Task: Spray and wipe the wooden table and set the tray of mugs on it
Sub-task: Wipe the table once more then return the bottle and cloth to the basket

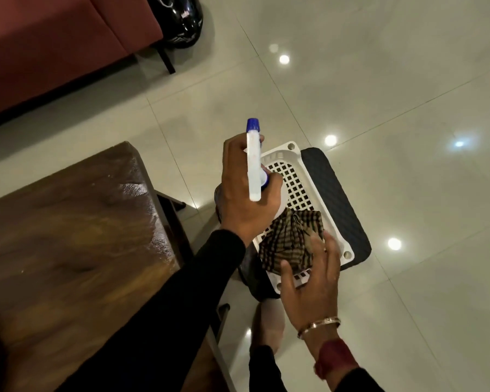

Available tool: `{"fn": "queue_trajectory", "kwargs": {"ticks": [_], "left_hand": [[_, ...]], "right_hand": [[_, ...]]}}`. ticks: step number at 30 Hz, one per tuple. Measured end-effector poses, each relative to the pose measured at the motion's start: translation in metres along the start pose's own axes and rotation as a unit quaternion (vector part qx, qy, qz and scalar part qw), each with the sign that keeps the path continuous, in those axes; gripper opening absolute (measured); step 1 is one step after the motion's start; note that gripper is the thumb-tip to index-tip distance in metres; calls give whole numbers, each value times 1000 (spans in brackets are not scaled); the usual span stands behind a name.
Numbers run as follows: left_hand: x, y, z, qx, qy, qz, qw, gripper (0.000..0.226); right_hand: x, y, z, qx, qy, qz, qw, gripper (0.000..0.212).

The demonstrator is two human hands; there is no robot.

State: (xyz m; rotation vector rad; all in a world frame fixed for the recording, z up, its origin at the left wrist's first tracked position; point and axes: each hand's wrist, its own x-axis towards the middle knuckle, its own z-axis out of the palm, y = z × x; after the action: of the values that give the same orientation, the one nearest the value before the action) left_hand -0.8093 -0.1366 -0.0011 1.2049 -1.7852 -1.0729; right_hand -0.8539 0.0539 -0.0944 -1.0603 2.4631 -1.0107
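Tiled floor (pixel 379 94) surrounds the worktop (pixel 68 236) at eight o'clock, seemingly sprayed. Left hand (pixel 244 193) grips the spray bottle (pixel 253 165); right hand (pixel 314 281), fingers spread, reaches the cloth (pixel 289 239) at center. Wiping and mugs remain.

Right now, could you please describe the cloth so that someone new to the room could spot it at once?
Start at the wooden table and look just past its right edge to the white perforated basket on the tiled floor. The cloth lies crumpled at the basket's near end, under the right hand. It is the only soft, brown-and-black checked thing among plain plastic.
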Motion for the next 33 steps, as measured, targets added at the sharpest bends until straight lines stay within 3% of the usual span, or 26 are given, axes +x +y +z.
{"fn": "queue_trajectory", "kwargs": {"ticks": [4, 9, 14, 27, 33], "left_hand": [[12, -12, 23, 26, -8, 10, 1000, 50], [15, -19, 33, 42, 4, -3, 999, 48], [15, -31, 40, 61, 5, 5, 998, 51], [22, -42, 44, 41, 12, 3, 999, 60], [18, -48, 41, 50, 6, 12, 999, 62]], "right_hand": [[0, 12, 3, -23, -35, -36, 998, 61], [29, -9, 36, -158, -124, 59, 978, 95], [30, -9, 56, -201, -139, 45, 969, 76], [39, -18, 48, -219, -209, 80, 950, 78], [58, -9, 30, -228, -283, 12, 932, 81]]}}
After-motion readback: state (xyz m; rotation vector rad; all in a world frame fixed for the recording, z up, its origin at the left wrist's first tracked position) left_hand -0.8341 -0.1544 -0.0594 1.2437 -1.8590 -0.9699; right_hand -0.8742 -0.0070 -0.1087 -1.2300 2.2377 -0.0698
